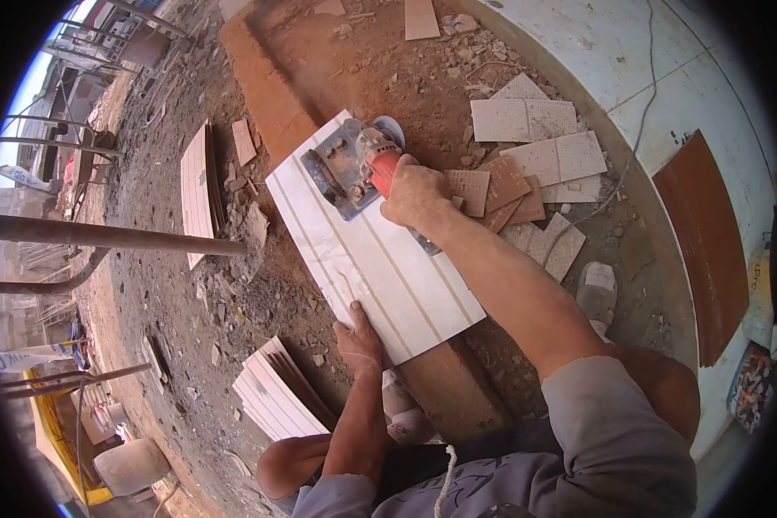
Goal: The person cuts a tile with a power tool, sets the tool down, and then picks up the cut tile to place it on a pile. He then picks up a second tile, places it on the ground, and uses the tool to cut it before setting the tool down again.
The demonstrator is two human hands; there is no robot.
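Note:
My right hand (416, 192) is wrapped round the red body of an angle grinder (380, 160), which is mounted on a flat metal base plate. That base rests on the upper part of a large white tile (388, 276) with brown stripes. The grinder's disc (389, 131) shows at the tile's upper right edge. My left hand (359, 339) lies at the tile's lower left edge, thumb on top, the other fingers partly hidden. Under the tile's near end is a reddish-brown plank (449, 393).
Stacked striped tiles stand at the left (197, 186) and lower left (276, 397). Broken tile pieces (527, 116) lie at the right. A metal pole (112, 236) juts in from the left. A cable (634, 155) crosses the pale floor beside a brown panel (704, 246).

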